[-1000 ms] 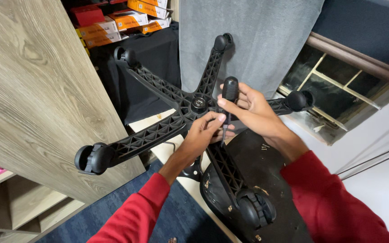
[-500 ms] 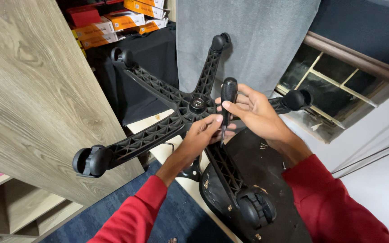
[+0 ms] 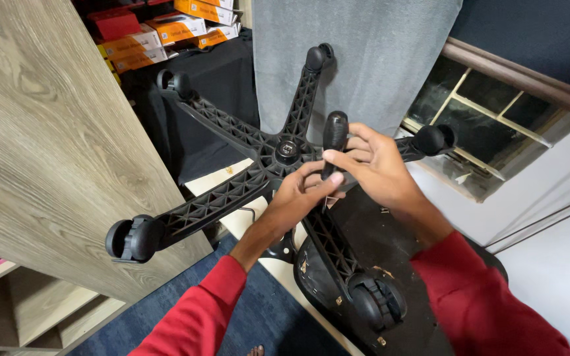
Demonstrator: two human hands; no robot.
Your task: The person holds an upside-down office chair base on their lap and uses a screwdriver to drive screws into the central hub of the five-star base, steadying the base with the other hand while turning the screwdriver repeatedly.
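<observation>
Right hand [image 3: 380, 168]: grip clenched round a black screwdriver handle [image 3: 335, 135], ribbed, rounded at the top; long axis near upright, shaft running down toward the hub and mostly hidden by fingers. Left hand [image 3: 298, 194]: fingers pinched at the shaft just below the handle, steadying it; whether it truly clasps the shaft cannot be told.

Chair base [image 3: 258, 165]: five-armed star, black moulded plastic, webbed ribbing, lying upturned directly under both hands; hub [image 3: 287, 150] just left of the tool, nearer the left hand. Castors [image 3: 133, 238] at the arm ends, glossy black. Seat underside [image 3: 390, 257] beneath, scuffed. Wood-grain panel [image 3: 41, 145] at left; grey curtain [image 3: 364, 59] behind.
</observation>
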